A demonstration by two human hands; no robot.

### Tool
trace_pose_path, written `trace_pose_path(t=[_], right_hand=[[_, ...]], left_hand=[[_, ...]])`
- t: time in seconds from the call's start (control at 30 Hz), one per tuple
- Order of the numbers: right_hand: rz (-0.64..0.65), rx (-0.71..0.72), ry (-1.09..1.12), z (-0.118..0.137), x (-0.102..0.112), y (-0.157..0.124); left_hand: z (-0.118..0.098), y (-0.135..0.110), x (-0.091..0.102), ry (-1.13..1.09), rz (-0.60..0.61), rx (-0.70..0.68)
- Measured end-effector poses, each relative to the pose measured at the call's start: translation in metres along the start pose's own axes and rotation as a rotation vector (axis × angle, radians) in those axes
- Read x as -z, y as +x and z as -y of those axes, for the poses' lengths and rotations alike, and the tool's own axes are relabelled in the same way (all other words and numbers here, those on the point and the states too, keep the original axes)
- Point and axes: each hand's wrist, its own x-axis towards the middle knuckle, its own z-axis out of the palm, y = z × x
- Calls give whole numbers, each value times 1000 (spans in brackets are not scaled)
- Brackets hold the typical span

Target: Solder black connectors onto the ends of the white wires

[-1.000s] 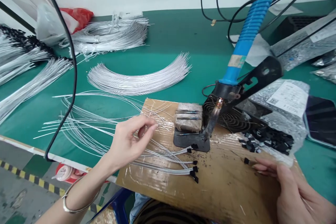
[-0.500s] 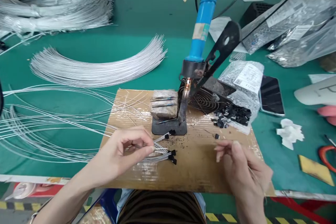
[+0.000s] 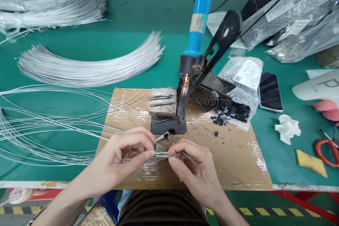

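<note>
My left hand (image 3: 132,153) is closed in a pinch on a thin white wire (image 3: 162,154), whose end sticks out to the right past the thumb. My right hand (image 3: 194,164) pinches the tip of that wire between thumb and forefinger. A finer, dull strand (image 3: 189,159) also runs through the right hand, its tail showing below the fingers. Behind the fingertips, other white wires end in small black connectors (image 3: 171,131); my right hand hides where the nearer bundle ends. A blue-handled soldering iron (image 3: 196,39) stands tip down just beyond my hands.
The iron's stand (image 3: 225,35) rises from the cardboard sheet (image 3: 238,162). Spare tips lie on a block (image 3: 162,111). Loose black connectors (image 3: 235,111) spill from a bag at right, near a phone (image 3: 270,91). A curved white wire bundle (image 3: 90,72) lies left; scissors (image 3: 325,152) lie far right.
My right hand has moved left from the board's right side to the wire end at my left hand. Its fingers now pinch there and cover the lower connectors.
</note>
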Motion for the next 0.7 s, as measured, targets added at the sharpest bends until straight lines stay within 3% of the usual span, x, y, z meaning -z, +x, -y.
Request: trace_pose_path(t=[0.27,0.5,0.7], right_hand=[[3,45,-62,-1,0,4],[-13,64,-71,-2,2,3],[-101,116,-341,-3,15,-3]], left_hand=[[0,0,0,23,117,32],[-1,4,-19,98,22,-11],[-8,6,-32,85,-25,13]])
